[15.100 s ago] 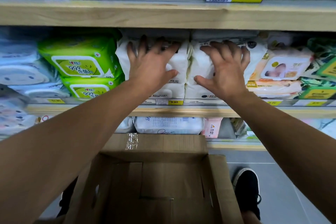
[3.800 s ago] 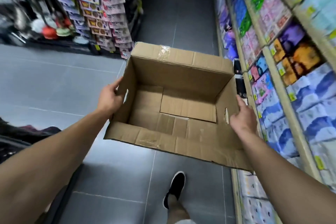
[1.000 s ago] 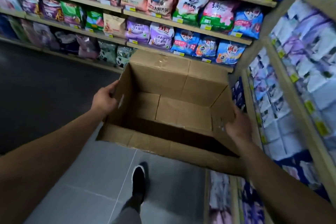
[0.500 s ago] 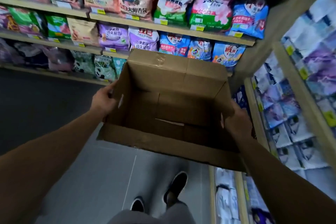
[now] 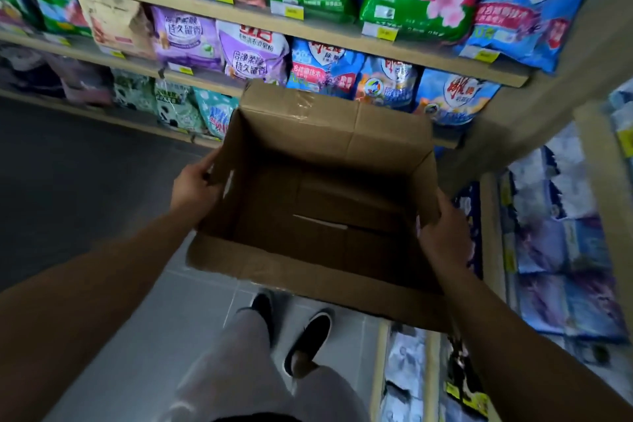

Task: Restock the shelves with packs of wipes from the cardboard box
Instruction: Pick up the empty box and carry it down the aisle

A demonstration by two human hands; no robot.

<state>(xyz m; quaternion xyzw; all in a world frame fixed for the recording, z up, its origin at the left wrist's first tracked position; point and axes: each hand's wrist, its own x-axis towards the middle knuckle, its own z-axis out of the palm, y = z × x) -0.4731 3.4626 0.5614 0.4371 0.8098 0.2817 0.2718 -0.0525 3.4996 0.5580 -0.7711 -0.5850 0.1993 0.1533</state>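
cardboard box point(image 5: 329, 147), seemingly empty, both hands gripping

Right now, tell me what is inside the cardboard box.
The cardboard box shows only its bare bottom flaps; no packs of wipes are visible. The near wall hides a strip of the bottom.

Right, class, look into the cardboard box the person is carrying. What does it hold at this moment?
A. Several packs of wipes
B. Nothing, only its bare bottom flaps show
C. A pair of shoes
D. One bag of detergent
B. The cardboard box is open at the top and only its brown bottom flaps show inside, while the left hand and right hand grip its opposite side walls.
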